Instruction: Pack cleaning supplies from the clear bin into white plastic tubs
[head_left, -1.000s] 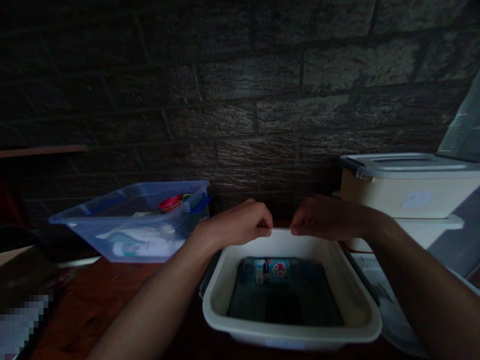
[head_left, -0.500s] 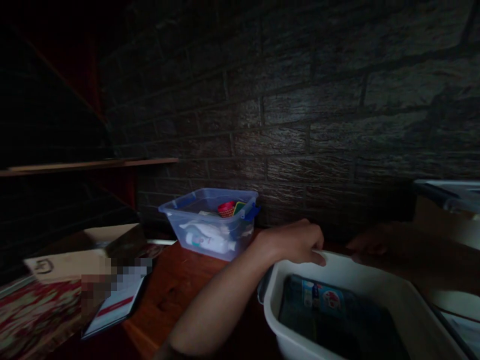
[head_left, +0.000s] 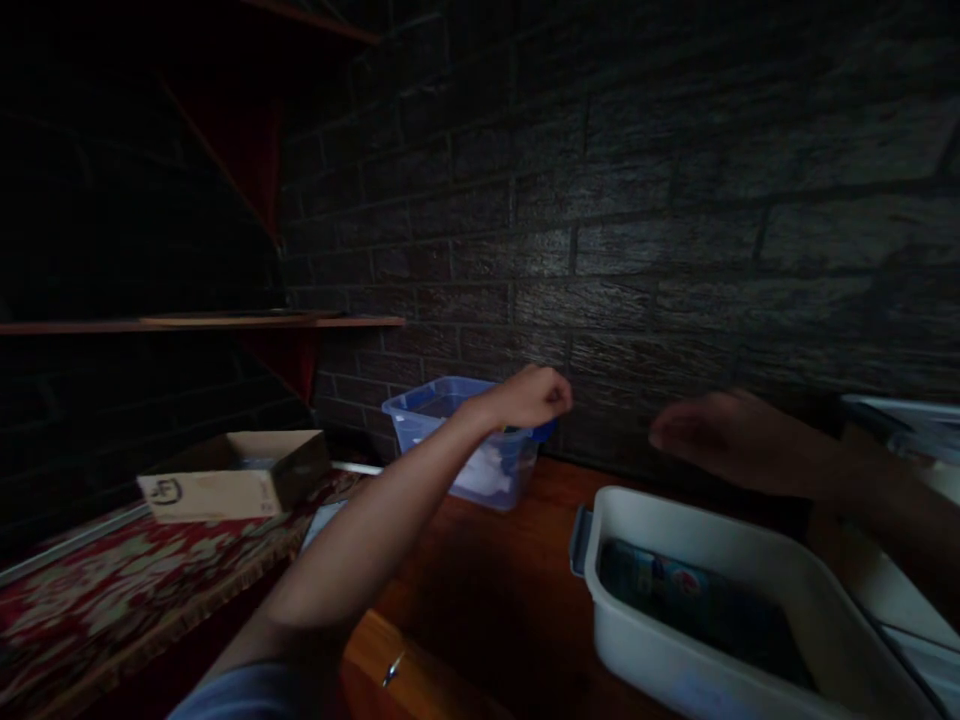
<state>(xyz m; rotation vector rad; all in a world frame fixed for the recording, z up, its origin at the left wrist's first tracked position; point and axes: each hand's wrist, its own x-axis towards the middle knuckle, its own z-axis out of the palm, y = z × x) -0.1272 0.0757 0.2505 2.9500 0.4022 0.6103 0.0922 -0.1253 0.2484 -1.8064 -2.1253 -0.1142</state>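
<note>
My left hand (head_left: 532, 395) hangs in the air over the near right corner of a clear blue-tinted plastic box (head_left: 427, 405), its fingers curled in, with nothing visible in them. Smeared by motion, my right hand (head_left: 720, 440) is raised above the far rim of a white plastic tub (head_left: 645, 650); its fingers look bent, but their grip is unclear. Neither hand touches the tub. Inside the tub lies a dark, greenish container (head_left: 705, 600) with a colourful label. My left forearm hides part of the blue-tinted box, where something white shows through the wall.
Both boxes stand on a brown wooden surface (head_left: 480, 560) against a dark brick wall (head_left: 540, 250). An open cardboard box (head_left: 217, 495) rests on a red floral cloth (head_left: 150, 580) at left, below a wooden shelf (head_left: 225, 322). Another lidded container (head_left: 915, 420) is at far right.
My left hand has let go of the tub's rim and moved up and left towards the blue-tinted box. The right hand has risen. The view has shifted, and the tub sits further right.
</note>
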